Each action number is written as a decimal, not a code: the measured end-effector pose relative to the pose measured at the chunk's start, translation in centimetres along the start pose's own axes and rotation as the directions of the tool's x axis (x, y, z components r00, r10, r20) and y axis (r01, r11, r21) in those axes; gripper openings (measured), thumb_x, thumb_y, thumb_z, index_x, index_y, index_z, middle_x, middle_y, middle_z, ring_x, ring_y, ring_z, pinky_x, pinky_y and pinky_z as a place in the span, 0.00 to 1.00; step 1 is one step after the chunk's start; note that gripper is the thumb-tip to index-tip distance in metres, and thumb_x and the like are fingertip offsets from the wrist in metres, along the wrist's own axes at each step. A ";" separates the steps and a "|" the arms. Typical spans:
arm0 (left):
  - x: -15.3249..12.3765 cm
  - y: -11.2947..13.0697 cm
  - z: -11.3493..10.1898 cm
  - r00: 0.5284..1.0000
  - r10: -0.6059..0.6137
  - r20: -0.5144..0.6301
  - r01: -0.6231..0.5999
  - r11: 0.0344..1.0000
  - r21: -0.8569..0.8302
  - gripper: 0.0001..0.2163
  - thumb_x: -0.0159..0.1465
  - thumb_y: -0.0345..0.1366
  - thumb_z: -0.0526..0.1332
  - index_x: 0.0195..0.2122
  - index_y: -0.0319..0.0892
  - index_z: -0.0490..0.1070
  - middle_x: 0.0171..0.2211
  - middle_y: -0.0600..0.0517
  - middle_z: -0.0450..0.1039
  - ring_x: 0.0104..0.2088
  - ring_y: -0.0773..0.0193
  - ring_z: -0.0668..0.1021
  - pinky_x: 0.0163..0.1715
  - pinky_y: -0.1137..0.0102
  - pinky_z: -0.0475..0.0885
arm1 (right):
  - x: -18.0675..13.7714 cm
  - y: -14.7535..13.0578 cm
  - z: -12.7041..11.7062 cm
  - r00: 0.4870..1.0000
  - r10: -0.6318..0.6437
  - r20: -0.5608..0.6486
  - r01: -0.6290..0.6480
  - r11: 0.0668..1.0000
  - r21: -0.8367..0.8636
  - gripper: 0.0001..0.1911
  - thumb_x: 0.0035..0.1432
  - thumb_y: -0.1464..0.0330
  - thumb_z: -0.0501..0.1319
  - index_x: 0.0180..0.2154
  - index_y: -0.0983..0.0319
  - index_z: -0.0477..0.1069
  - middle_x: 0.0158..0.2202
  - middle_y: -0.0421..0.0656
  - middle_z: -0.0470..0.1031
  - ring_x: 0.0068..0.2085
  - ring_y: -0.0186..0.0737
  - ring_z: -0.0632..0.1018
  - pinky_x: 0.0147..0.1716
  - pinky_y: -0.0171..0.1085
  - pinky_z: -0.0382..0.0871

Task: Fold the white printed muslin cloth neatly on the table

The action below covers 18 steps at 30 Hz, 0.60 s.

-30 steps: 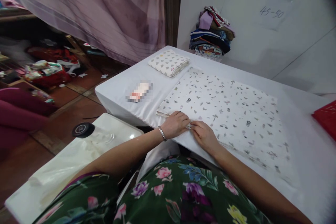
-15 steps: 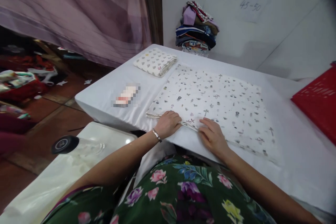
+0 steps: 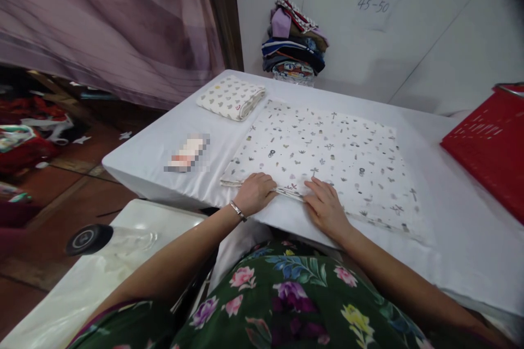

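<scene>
A white cloth with small printed figures (image 3: 327,155) lies spread flat on the white table (image 3: 151,147). My left hand (image 3: 256,193) rests on the cloth's near edge with its fingers curled over the hem. My right hand (image 3: 325,204) lies beside it on the same edge, fingers stretched out and pressing the cloth down. A silver bracelet (image 3: 236,211) sits on my left wrist.
A folded cloth with a heart print (image 3: 231,97) lies at the table's far left. A pile of folded fabrics (image 3: 295,46) stands against the wall. A red basket (image 3: 491,144) is at the right. A white sewing machine (image 3: 102,262) sits to my lower left; purple curtain behind.
My right hand has slid a little to the right along the cloth's near edge, away from the left hand. The view has turned rightward, bringing the red basket further in.
</scene>
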<state>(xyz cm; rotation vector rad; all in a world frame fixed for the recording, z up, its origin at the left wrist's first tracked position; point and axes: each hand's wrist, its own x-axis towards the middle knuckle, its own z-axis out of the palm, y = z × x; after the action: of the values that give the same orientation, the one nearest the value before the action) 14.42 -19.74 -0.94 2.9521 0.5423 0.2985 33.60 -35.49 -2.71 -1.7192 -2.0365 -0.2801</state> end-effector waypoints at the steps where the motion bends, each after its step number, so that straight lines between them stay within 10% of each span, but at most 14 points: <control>1: 0.0 0.0 0.0 1.000 0.002 -0.003 -0.002 1.000 -0.002 0.11 0.65 0.41 0.53 0.33 0.41 0.70 0.33 0.49 0.71 0.37 0.60 0.70 0.38 0.64 0.63 | 0.0 0.0 0.0 1.000 -0.001 0.000 0.001 1.000 -0.008 0.08 0.59 0.73 0.55 0.36 0.63 0.73 0.54 0.52 0.67 0.61 0.51 0.60 0.55 0.52 0.57; 18: 0.0 -0.1 0.1 1.000 0.010 -0.026 -0.010 1.000 -0.020 0.10 0.64 0.40 0.54 0.33 0.41 0.70 0.32 0.50 0.71 0.37 0.61 0.71 0.36 0.65 0.63 | 0.5 0.5 0.8 0.998 -0.057 -0.033 0.055 0.998 -0.040 0.11 0.57 0.80 0.52 0.30 0.64 0.71 0.54 0.51 0.68 0.60 0.49 0.61 0.53 0.49 0.58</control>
<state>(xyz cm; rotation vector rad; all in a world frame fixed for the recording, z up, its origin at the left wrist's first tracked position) 14.41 -19.60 -1.03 2.9365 0.5249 0.3414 33.83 -34.63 -3.23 -1.6709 -2.0695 -0.3678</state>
